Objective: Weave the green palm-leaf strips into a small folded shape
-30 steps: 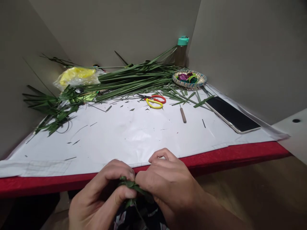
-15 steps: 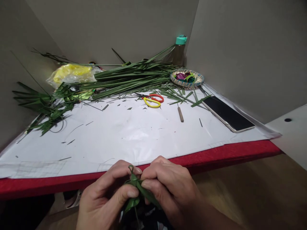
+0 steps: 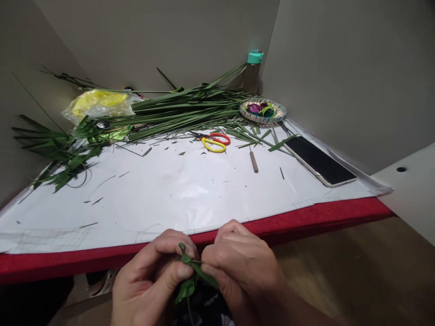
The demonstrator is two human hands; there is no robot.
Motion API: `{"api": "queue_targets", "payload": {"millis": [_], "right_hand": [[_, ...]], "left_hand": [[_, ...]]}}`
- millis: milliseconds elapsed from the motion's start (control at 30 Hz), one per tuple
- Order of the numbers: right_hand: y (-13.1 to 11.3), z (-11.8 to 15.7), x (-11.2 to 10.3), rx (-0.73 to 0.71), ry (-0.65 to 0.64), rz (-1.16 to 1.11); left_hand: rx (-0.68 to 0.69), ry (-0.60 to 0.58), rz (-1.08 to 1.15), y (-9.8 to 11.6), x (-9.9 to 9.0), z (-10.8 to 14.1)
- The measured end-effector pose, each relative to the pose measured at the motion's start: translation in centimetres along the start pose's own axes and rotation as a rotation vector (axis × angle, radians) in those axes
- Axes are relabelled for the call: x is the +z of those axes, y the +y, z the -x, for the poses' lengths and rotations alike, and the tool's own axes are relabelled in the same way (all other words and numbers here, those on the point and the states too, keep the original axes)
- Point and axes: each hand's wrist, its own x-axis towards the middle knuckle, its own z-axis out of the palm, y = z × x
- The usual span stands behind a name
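Between my two hands, just off the table's near edge, is a small folded piece of green leaf weaving [image 3: 187, 286]. My left hand [image 3: 152, 276] is closed on it, with the thumb pressed over its middle. A thin strip end of the same weaving is pinched between thumb and forefinger of my right hand [image 3: 243, 262]. A small loop of leaf stands up at the top, and a narrow strip hangs below. My palms and fingers hide part of the piece.
On the white-covered table [image 3: 170, 194] lie scissors [image 3: 215, 142], a wooden-handled tool [image 3: 253, 162] and a phone [image 3: 319, 160]. Long green leaves [image 3: 190, 108], a yellow bag [image 3: 100, 105], a woven basket [image 3: 281, 112] and a bottle [image 3: 252, 74] stand behind. Finished-looking leaf pieces [image 3: 68, 156] lie left.
My right hand has shifted slightly up and right, drawing the thin strip out from the weaving. The weaving has turned a little in my left hand. The whole view has shifted slightly.
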Motion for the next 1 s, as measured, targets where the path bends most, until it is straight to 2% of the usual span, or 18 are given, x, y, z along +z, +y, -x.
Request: {"api": "queue_targets", "payload": {"millis": [67,200,333,433,500,767,1000], "right_hand": [[0.0,0.2,-0.1,0.034,0.017,0.005],[0.0,0.0,-0.6,0.122,-0.030,0.038],[-0.1,-0.7,-1.0,0.157,-0.106,0.029],[-0.3,-0.9,-1.0,0.167,-0.103,0.027],[-0.4,-1.0,-0.8,0.142,-0.074,0.035],[0.4,-0.7,0.7,-0.112,0.012,0.151],[0.5,-0.2,0.7,0.013,0.075,0.015]], "left_hand": [[-0.034,0.000,-0.009,0.1,0.2,-0.1],[-0.094,0.012,-0.023,0.4,0.2,-0.3],[-0.068,0.016,-0.012,0.5,0.1,-0.4],[-0.053,0.000,0.000,0.6,0.2,-0.4],[-0.062,-0.003,-0.002,0.7,0.4,-0.4],[-0.020,0.051,0.017,0.5,0.1,0.0],[0.003,0.138,-0.059,0.6,0.6,-0.4]]}}
